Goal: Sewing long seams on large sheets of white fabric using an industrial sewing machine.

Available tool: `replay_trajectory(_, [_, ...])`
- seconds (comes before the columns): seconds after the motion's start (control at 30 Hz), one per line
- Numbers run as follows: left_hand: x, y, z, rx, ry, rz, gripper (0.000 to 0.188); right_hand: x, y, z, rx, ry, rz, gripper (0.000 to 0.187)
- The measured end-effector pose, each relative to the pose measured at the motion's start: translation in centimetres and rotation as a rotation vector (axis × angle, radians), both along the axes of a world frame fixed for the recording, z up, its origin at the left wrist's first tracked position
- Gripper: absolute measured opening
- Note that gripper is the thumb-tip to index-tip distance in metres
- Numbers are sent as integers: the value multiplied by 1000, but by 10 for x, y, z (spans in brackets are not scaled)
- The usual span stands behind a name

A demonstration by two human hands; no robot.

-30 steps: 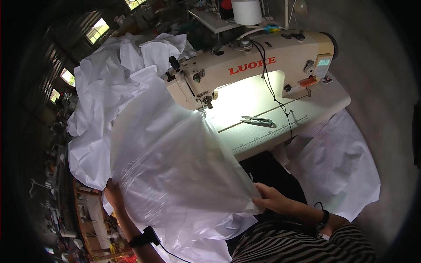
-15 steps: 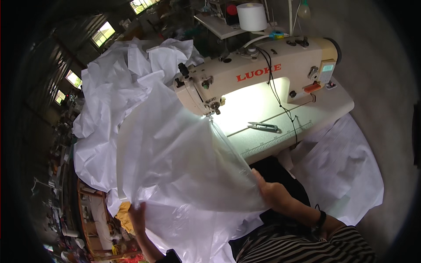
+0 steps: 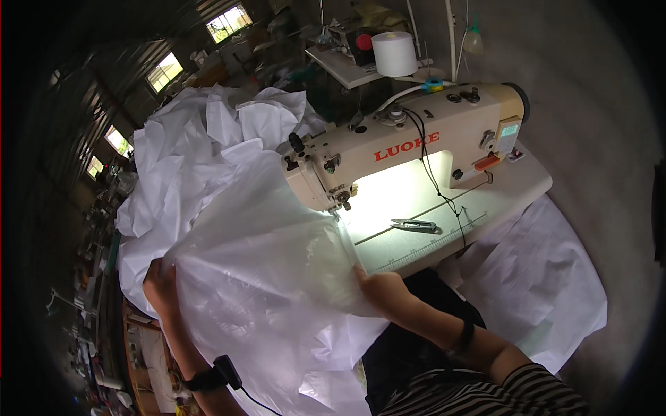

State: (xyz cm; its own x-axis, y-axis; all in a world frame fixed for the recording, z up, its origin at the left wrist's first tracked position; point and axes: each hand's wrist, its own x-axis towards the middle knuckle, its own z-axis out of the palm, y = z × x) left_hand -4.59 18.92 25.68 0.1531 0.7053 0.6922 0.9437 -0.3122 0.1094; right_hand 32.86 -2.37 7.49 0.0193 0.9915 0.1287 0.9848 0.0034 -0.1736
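Left fingers pinch the left side of a glossy white thin sheet; right fingers hold its right edge, leading ahead to a cream metal sewing machine. Stitched length cannot be told. Beyond the right fingers, a pale smooth surface leaves room around slim grey snips.

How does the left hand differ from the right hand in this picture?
The left hand grips the left side of the sheet, away from the machine; the right hand is close to the machine. The left hand's wristband carries a black box; the right hand's wristband shows none. Both touch the sheet.
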Motion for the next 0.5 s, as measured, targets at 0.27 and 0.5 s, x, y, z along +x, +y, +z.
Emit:
replay_trajectory(0.27, [-59, 62, -106, 67, 303, 15, 40, 18, 45, 20, -20, 412, -55, 60])
replay_trajectory(0.5, [-94, 68, -208, -256, 273, 147, 54, -2, -72, -45, 88, 1478, -98, 84])
